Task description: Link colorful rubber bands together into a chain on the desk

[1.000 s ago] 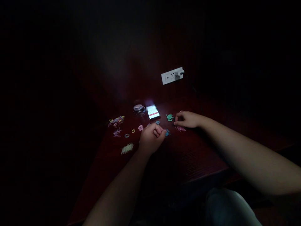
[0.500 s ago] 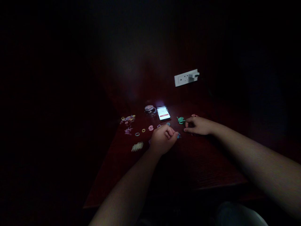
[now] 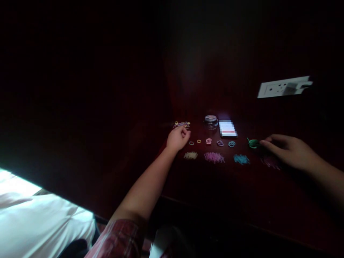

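Observation:
My left hand (image 3: 178, 138) is over the far left of the dark red table, right beside a mixed heap of small coloured bands (image 3: 181, 124). Its fingers are curled closed, and whatever they may hold is hidden. On the other side, my right hand (image 3: 291, 150) lies with thumb and fingers partly spread, thumb tip close to a bunch of green hair ties (image 3: 252, 143). Contact with them is unclear. Between my hands runs a row of small rings: a yellow ring (image 3: 199, 141), pink rings (image 3: 208, 141), purple rings (image 3: 220, 143) and blue rings (image 3: 231, 144).
In front lie piles of cream bands (image 3: 190, 155), pink bands (image 3: 214, 157), blue bands (image 3: 241, 159) and dim purple bands (image 3: 271, 162). Behind stand a round clear jar (image 3: 211, 122) and a lit phone (image 3: 228, 128). A socket plate (image 3: 285, 87) is on the wall.
My left hand has moved left from the blue pile to the mixed heap, uncovering the pink and blue piles. My right hand stays by the green ties. The view has turned left.

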The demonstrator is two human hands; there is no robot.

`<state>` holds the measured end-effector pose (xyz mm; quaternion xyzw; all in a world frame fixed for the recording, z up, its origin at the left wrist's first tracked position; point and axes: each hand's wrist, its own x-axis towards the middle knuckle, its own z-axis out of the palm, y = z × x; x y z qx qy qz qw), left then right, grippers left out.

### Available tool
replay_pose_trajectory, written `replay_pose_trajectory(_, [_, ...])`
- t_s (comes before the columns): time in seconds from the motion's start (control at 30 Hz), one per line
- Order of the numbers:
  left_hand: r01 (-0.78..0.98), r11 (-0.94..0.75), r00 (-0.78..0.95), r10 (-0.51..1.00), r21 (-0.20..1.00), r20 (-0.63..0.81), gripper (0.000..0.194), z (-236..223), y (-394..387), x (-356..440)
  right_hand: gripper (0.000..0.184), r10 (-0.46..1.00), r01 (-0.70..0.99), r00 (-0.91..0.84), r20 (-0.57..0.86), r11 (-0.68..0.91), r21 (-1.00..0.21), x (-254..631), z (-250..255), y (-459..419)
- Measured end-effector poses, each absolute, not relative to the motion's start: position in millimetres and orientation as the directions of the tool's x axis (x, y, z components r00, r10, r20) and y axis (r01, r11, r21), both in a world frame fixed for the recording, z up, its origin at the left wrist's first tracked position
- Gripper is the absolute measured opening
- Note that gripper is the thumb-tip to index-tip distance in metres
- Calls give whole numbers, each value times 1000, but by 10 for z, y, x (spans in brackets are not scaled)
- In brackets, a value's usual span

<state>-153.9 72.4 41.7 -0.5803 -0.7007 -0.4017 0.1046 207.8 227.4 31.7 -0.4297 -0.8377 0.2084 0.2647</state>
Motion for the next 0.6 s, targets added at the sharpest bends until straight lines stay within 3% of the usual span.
replay_pose_trajectory(0.07, [837,223,-501,679,499,537,17,305,711,-1925,69,842,590,-484,239,516,-621,2053,351,2220])
replay_pose_trajectory(0.27, [838,273,-497,739,472,455,22,-29,952,-2266,72,868,532,-453,203,446,-720,1989,386,2068])
replay_pose_trajectory(0.33, [836,296,-501,755,462,423,26,-68,1049,-2273,67,829,517,-482,286,532,-671,1948,376,2046])
replay_pose_trajectory(0.47, [832,327,-508,773,448,380,27,-48,1176,-2331,48,618,428,-625,477,783,-452,1810,444,1932])
replay_pose_trajectory(0.6, [833,319,-492,800,453,342,22,-12,1205,-2371,36,475,311,-746,466,868,-388,1602,659,1630])
